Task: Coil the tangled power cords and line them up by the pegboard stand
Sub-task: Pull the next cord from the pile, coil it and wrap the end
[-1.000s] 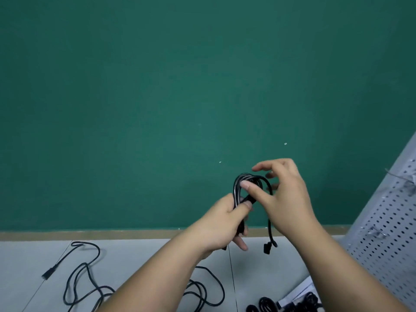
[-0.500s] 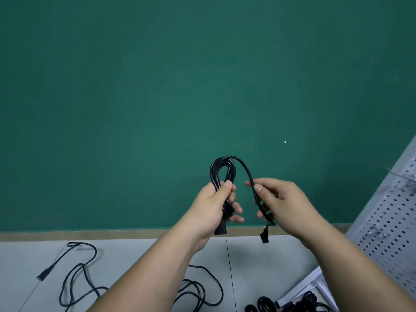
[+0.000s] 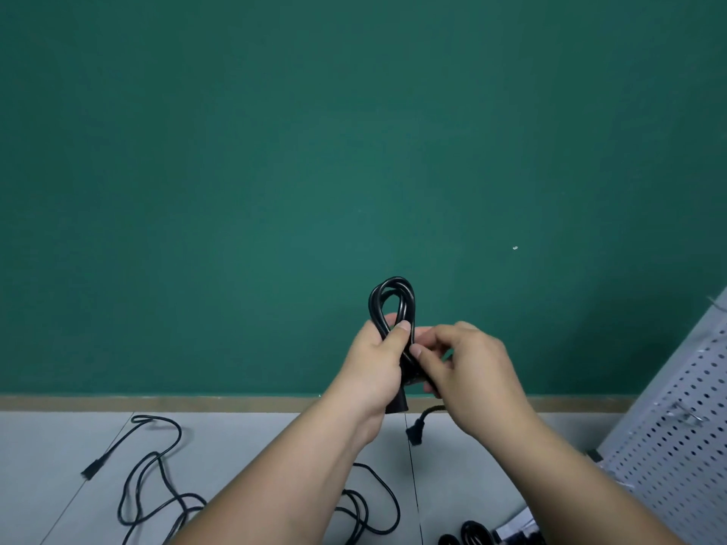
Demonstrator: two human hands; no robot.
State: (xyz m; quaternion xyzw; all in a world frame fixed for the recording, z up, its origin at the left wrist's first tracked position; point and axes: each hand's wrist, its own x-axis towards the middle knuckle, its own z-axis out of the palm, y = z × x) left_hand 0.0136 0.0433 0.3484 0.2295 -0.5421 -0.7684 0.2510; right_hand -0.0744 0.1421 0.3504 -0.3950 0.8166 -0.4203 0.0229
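Black rubber power cord (image 3: 393, 304), looped, gripped by left hand (image 3: 377, 363); right hand (image 3: 468, 367) pinches its tail mid-wrap, likely needing tucking next.

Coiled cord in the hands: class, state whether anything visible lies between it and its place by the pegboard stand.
Nothing visible does. The left hand and right hand hold the coiled cord in the air; the pegboard stand is to its right. Other coils lie by the stand's foot; a loose cord lies far left.
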